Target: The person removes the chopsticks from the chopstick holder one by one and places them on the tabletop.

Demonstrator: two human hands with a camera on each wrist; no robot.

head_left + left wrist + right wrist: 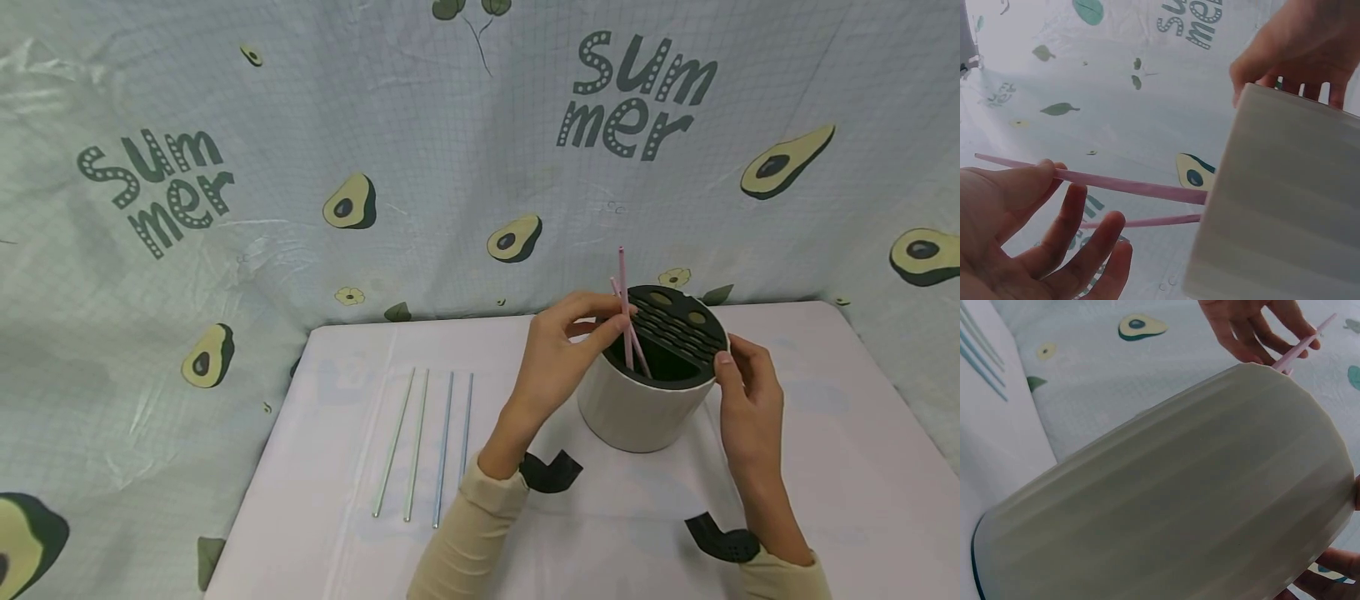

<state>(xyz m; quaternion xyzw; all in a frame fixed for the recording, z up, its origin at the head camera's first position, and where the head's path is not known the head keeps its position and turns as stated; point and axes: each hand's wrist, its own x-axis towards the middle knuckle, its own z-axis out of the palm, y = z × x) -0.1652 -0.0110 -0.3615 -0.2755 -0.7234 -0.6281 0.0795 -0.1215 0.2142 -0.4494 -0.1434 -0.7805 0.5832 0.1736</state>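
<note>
A white, round utensil holder with a dark slotted and holed top stands upright at the table's right. At its open section my left hand pinches a pink chopstick between thumb and forefinger, its lower end inside the holder. The other left fingers are spread loosely in the left wrist view. A second pink chopstick leans in the same opening, crossing the first. My right hand grips the holder's right side, thumb at the rim and fingers behind the wall.
Left of the holder, two green chopsticks and two blue chopsticks lie side by side on the pale table. A printed plastic sheet hangs behind the table's back edge.
</note>
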